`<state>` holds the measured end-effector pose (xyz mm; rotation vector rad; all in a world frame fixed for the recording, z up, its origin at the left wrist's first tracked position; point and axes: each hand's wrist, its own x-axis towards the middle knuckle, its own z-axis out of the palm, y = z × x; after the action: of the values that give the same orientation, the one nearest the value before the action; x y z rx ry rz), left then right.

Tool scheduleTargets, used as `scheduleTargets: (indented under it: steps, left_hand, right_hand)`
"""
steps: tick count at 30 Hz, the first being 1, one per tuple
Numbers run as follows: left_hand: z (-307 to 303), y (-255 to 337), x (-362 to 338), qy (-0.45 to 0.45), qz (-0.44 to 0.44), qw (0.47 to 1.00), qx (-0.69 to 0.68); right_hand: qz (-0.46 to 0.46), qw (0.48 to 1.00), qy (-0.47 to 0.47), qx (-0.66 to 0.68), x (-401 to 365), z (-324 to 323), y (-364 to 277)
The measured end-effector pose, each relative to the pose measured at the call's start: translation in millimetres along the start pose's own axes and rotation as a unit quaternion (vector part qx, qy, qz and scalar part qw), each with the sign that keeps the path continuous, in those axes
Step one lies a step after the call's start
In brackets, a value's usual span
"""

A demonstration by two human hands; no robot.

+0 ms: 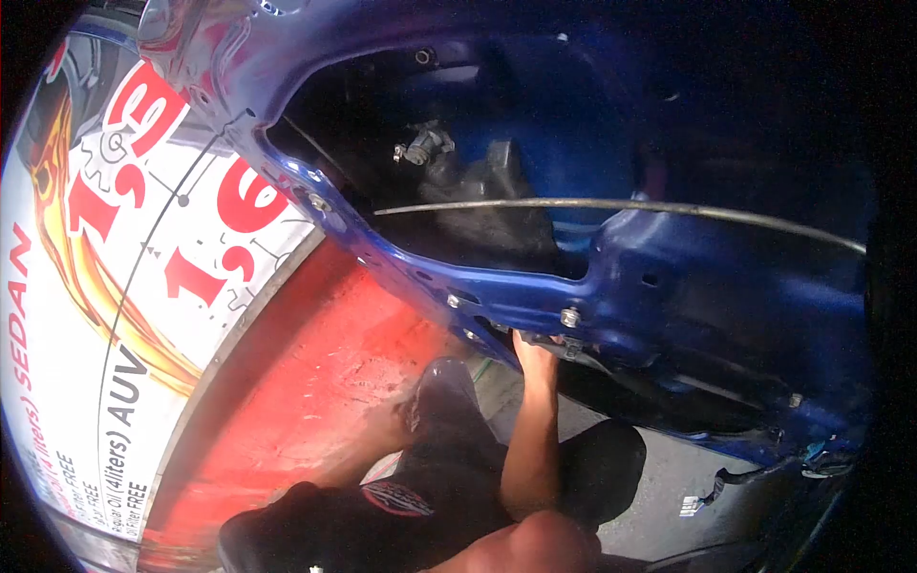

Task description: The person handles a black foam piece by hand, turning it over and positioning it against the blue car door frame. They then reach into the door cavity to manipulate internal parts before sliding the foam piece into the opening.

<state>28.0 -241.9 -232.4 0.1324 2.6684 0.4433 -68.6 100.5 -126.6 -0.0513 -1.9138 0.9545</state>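
Note:
In front of me is a blue car door (497,286) with its bare inner metal panel exposed. My right hand (534,346) reaches up to the panel's lower edge beside a bolt (570,317); its fingers disappear behind the metal and a dark part. Whether it grips anything is hidden. Down by my bent knee (444,382), my left hand (406,415) lies in shadow against the leg, its fingers indistinct. A long thin strip (573,203) crosses the large door opening. Behind it are a metal cylinder-like part (418,146) and a black molded piece (487,186).
A wire harness with a white connector (690,505) hangs from the door's lower right. To the left stands a printed oil-price banner (143,277) above a red painted surface (306,363). Grey floor (650,497) shows under the door.

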Motion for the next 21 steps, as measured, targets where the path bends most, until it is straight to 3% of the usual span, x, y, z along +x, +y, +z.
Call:
scheduleTargets:
  steps: [1, 5, 9, 18, 21]
  left_hand:
    - [12.5, -8.6, -1.1, -0.025, 0.022, 0.999, -0.007]
    - [44.5, -28.8, -4.9, 0.043, 0.089, 0.993, -0.069]
    - [36.7, -28.6, -6.9, 0.025, 0.070, 0.996, -0.053]
    - [22.2, -9.9, -15.2, 0.004, 0.068, 0.995, -0.068]
    - [24.1, -13.6, -12.7, 0.004, 0.068, 0.996, -0.053]
  right_hand:
    - [0.001, 1.000, -0.003, -0.014, -4.8, 2.7, 6.9]
    - [-0.027, 0.991, -0.007, -0.132, -32.5, 18.8, 39.1]
    - [-0.028, 0.994, 0.013, -0.102, -11.8, 4.3, 11.4]
    - [-0.095, 0.972, 0.018, -0.215, -15.9, -1.8, 10.7]
    - [-0.021, 0.989, -0.018, -0.148, -15.5, -4.5, 6.7]
